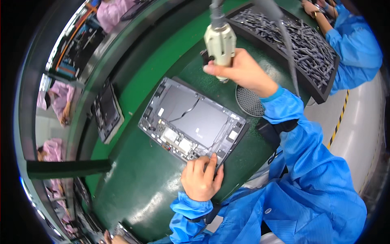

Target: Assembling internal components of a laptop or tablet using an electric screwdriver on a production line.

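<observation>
On the green work surface [134, 171] an opened tablet [191, 116] lies at a slant, its insides facing up. It shows a grey plate, black cables and a circuit board [174, 138] along its near left side. My left hand [202, 179] is closed at the near edge, its bent fingers pressing there; anything small under the fingertips is hidden. Above the tablet's far right corner, my right hand [248, 71] grips a cream-coloured electric screwdriver [220, 44], which hangs upright from a grey cable. Its tip is clear of the tablet.
A round black mesh dish [248, 101] stands beside my right wrist. A black tray [321, 91] heaped with small dark grey parts is at far right, near a co-worker's blue sleeve [353, 53]. Another opened device [107, 112] lies on the left; people in pink work beyond.
</observation>
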